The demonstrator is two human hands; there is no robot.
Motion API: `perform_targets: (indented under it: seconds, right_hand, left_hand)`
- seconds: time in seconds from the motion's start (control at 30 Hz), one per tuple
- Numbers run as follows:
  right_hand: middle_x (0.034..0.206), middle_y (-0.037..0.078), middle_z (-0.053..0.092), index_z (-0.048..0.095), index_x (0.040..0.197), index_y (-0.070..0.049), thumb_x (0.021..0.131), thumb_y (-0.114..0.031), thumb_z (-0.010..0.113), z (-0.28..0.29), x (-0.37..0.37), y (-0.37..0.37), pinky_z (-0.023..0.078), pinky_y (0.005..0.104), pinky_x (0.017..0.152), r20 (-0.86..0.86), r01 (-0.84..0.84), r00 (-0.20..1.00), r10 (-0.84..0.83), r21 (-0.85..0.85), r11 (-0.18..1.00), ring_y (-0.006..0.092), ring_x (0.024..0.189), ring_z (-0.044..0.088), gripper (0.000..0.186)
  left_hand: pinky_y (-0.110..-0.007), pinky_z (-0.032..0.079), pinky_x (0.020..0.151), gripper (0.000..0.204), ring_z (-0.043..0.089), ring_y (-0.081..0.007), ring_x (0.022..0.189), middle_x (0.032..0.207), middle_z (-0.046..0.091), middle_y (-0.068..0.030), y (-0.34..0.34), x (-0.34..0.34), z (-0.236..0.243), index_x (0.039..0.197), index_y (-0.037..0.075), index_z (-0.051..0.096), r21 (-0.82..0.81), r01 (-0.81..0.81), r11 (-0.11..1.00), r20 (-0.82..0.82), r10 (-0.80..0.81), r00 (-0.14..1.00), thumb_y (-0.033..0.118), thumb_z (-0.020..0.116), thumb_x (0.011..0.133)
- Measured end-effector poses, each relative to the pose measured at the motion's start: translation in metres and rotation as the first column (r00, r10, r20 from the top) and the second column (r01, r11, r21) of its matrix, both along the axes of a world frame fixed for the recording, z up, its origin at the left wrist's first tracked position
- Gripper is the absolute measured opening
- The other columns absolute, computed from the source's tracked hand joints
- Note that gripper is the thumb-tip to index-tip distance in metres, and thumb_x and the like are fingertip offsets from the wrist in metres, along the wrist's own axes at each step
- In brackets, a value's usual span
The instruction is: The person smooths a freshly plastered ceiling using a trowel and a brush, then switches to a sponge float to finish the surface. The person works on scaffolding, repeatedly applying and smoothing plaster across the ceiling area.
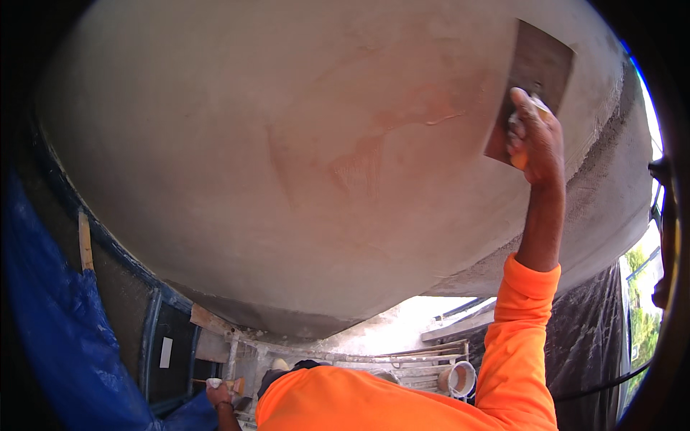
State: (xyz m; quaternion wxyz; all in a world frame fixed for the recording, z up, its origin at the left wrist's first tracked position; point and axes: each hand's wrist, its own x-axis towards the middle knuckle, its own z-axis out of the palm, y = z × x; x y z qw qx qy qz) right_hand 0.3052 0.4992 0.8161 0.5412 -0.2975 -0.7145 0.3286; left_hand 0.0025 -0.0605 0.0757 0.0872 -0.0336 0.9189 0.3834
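1. The right hand (537, 140) has its fingers curled round the handle of the trowel (545, 61), the thumb laid along it.
2. The trowel's dark blade stretches above and below those fingers, its broad face toward the wall (215, 144); whether all of it touches, I cannot tell.
3. Left of the right fingers, the wall is smooth grey with browner patches and a small ridged mark (356, 172).
4. Right of them, beyond a rough edge, is a coarser grey band (607, 172).
5. Below them, the orange sleeve (514, 345) ends on the forearm.
6. The left hand (218, 395), far below and left of the right one, has its fingers bent about a tan piece (238, 386), too small to identify; how firmly, I cannot tell.
7. Left of the left fingers hangs a blue tarp (57, 316).
8. Well right of them sits a bucket (458, 378), its mouth showing.
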Motion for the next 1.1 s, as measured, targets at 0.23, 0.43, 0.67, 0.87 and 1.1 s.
perform_targets:
  seconds: [0.23, 0.43, 0.67, 0.87, 1.1]
  right_hand:
    - [0.061, -0.004, 0.057, 0.059, 0.071, -0.01, 0.097, -0.028, 0.075, -0.147, 0.005, -0.058, 0.039, 0.0268, 0.045, 0.446, -0.122, 0.892, 0.075, 0.078, 0.99, 0.0071, 0.05, 0.053, 0.036]
    - [0.078, 0.021, 0.071, 0.069, 0.088, -0.002, 0.093, -0.052, 0.068, -0.34, -0.091, -0.098, 0.057, 0.0504, 0.071, 0.986, -0.289, 0.158, 0.059, -0.011, 0.957, 0.041, 0.077, 0.071, 0.051]
    - [0.091, 0.019, 0.074, 0.07, 0.096, -0.003, 0.094, -0.052, 0.065, -0.427, -0.105, -0.067, 0.058, 0.0512, 0.076, 0.991, -0.241, -0.053, 0.121, -0.13, 0.962, 0.0389, 0.086, 0.072, 0.049]
    - [0.092, 0.021, 0.074, 0.07, 0.097, -0.002, 0.094, -0.052, 0.065, -0.417, -0.14, -0.055, 0.058, 0.0516, 0.077, 0.994, -0.204, 0.066, 0.082, -0.067, 0.977, 0.0407, 0.086, 0.072, 0.051]
    - [0.084, 0.024, 0.071, 0.068, 0.088, 0.0, 0.093, -0.052, 0.067, -0.345, -0.175, -0.058, 0.057, 0.0526, 0.074, 0.968, -0.24, 0.242, 0.062, -0.002, 0.971, 0.044, 0.082, 0.07, 0.052]
  left_hand:
    - [-0.045, 0.058, 0.063, 0.029, 0.072, -0.0309, 0.074, 0.088, 0.073, -0.0145, -0.01, 0.011, 0.023, 0.1, 0.0, 0.068, -0.025, 0.013, 1.0, 0.038, -0.012, 0.999, 0.01, 0.074, 0.073]
    - [-0.041, 0.056, 0.051, 0.029, 0.069, -0.0243, 0.068, 0.086, 0.071, -0.0106, 0.001, 0.01, 0.027, 0.103, 0.001, 0.067, 0.142, -0.04, 0.989, 0.221, 0.008, 0.975, 0.012, 0.078, 0.078]
    - [-0.045, 0.056, 0.057, 0.029, 0.068, -0.0258, 0.076, 0.087, 0.068, -0.0093, -0.044, 0.016, -0.024, 0.104, 0.002, 0.064, 0.25, -0.154, 0.956, 0.407, 0.04, 0.913, 0.006, 0.074, 0.077]
    - [-0.048, 0.059, 0.078, 0.053, 0.074, -0.035, 0.093, 0.108, 0.074, -0.0214, -0.1, 0.027, -0.058, 0.119, -0.003, 0.066, 0.0, -0.054, 0.999, 0.389, 0.05, 0.92, 0.019, 0.077, 0.072]
    - [-0.052, 0.057, 0.065, 0.038, 0.069, -0.0332, 0.082, 0.096, 0.069, -0.0134, -0.058, 0.0, 0.02, 0.114, 0.002, 0.063, 0.192, -0.357, 0.914, 0.578, 0.189, 0.794, 0.004, 0.071, 0.076]
